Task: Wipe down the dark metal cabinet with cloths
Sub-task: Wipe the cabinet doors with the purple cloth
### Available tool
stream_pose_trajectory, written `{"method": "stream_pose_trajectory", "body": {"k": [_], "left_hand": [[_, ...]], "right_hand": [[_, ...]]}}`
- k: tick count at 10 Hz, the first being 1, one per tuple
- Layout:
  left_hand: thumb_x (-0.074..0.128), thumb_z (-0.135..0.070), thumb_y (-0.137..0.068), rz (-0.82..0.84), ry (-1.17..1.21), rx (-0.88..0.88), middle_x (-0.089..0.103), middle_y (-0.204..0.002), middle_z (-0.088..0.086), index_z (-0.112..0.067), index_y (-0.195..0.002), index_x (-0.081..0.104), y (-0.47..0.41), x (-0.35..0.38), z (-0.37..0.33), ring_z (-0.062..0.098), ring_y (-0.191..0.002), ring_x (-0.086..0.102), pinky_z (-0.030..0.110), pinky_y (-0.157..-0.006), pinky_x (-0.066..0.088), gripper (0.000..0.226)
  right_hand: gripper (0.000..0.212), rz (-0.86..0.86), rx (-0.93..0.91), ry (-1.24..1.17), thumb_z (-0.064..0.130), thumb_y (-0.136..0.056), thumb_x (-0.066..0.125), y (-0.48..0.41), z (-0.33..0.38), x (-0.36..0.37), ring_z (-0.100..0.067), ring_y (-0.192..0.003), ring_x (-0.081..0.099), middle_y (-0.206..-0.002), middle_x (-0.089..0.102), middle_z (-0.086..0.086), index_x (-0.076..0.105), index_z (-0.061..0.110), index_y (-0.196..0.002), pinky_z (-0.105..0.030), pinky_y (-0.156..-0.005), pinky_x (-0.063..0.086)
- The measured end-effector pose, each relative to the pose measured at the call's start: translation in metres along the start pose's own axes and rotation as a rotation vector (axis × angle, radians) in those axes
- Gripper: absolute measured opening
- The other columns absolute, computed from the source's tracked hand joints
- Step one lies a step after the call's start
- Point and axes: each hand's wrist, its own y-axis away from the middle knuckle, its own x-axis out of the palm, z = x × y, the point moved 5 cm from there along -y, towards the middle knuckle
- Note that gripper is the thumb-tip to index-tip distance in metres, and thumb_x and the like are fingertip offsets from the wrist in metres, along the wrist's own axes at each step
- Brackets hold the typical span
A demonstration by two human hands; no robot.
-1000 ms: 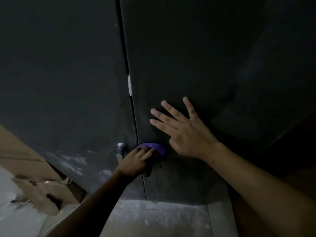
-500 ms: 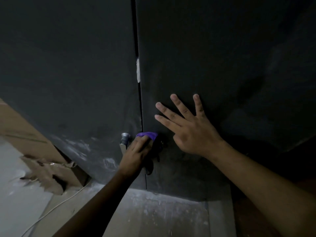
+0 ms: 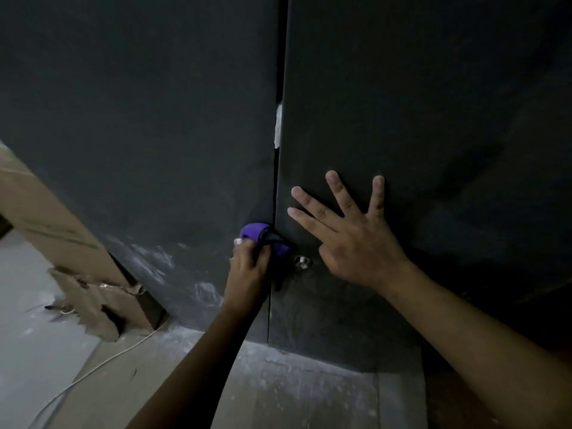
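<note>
Compared with half a second earlier, the bunched purple cloth (image 3: 255, 232) is seen shifted leftward onto the vertical seam (image 3: 280, 57) between the two doors. The knob then showing left of the hand is now covered, while a small round silver knob (image 3: 302, 262) is uncovered just right of it. The cloth is gripped in the curled fingers of the left hand (image 3: 247, 274) and pressed to the matte dark grey metal cabinet (image 3: 139, 119) at centre frame. The right hand (image 3: 359, 239) is laid flat on the right door, fingers straight and spread apart. The cabinet fills the upper frame; chalky white smears (image 3: 151, 258) are streaked across its lower left door and a white patch (image 3: 278, 125) is stuck at the seam. Torn brown cardboard (image 3: 86, 292) is leaned at lower left, and a thin white cable (image 3: 93, 373) is trailed over the dusty grey floor (image 3: 294, 382).
</note>
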Motion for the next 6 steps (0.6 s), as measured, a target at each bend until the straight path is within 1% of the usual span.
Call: {"method": "stream_pose_trajectory", "body": {"k": [1, 2, 3, 4, 5, 6], "left_hand": [[0.072, -0.015, -0.082, 0.058, -0.056, 0.159, 0.039, -0.124, 0.015, -0.009, -0.127, 0.047, 0.013, 0.003, -0.006, 0.038, -0.108, 0.038, 0.054, -0.091, 0.052, 0.052], [0.05, -0.042, -0.1, -0.1, -0.018, 0.082, 0.042, -0.114, -0.025, -0.062, -0.115, 0.043, 0.011, -0.009, -0.025, 0.014, -0.113, 0.046, 0.044, -0.103, 0.046, 0.026], [0.032, -0.049, -0.105, -0.231, -0.106, 0.178, 0.045, -0.14, -0.005, -0.048, -0.14, 0.036, 0.003, -0.024, -0.041, 0.015, -0.125, 0.046, 0.032, -0.106, 0.04, 0.035], [0.031, -0.019, -0.103, -0.26, -0.207, 0.224, 0.024, -0.152, 0.018, 0.0, -0.149, 0.033, -0.006, -0.045, -0.046, 0.025, -0.129, 0.026, 0.027, -0.107, 0.024, 0.049], [0.05, 0.004, -0.093, -0.322, -0.134, 0.097, 0.02, -0.155, 0.016, 0.0, -0.15, 0.033, -0.021, -0.075, -0.044, 0.034, -0.136, 0.027, 0.033, -0.11, 0.025, 0.06], [0.056, 0.0, -0.094, -0.473, -0.144, 0.111, 0.016, -0.16, 0.023, 0.001, -0.152, 0.028, -0.035, -0.095, -0.047, 0.036, -0.145, 0.024, 0.036, -0.118, 0.023, 0.065]], "right_hand": [[0.073, 0.022, -0.01, -0.001, 0.034, -0.086, 0.045, -0.004, 0.004, -0.002, -0.038, -0.151, -0.015, -0.168, 0.007, 0.002, 0.028, 0.03, -0.157, -0.075, -0.106, -0.019], [0.071, 0.018, -0.077, -0.047, 0.034, -0.086, 0.043, -0.014, 0.01, -0.009, -0.03, -0.154, -0.001, -0.168, 0.011, 0.0, 0.03, 0.026, -0.156, -0.075, -0.107, -0.017], [0.066, 0.001, -0.101, -0.08, 0.031, -0.089, 0.036, -0.027, 0.014, -0.017, -0.026, -0.154, 0.005, -0.167, 0.012, -0.001, 0.031, 0.025, -0.155, -0.075, -0.108, -0.015], [0.064, -0.025, -0.106, -0.119, 0.029, -0.089, 0.036, -0.036, 0.018, -0.022, -0.026, -0.154, 0.01, -0.166, 0.018, -0.001, 0.038, 0.024, -0.153, -0.074, -0.109, -0.014], [0.063, -0.032, -0.151, -0.119, 0.028, -0.09, 0.033, -0.04, 0.026, -0.025, -0.027, -0.154, 0.011, -0.166, 0.02, -0.002, 0.038, 0.024, -0.153, -0.072, -0.112, -0.01], [0.067, -0.038, -0.132, -0.13, 0.03, -0.089, 0.036, -0.045, 0.03, -0.027, -0.025, -0.154, 0.009, -0.167, 0.015, -0.002, 0.032, 0.025, -0.155, -0.069, -0.115, -0.008]]}}
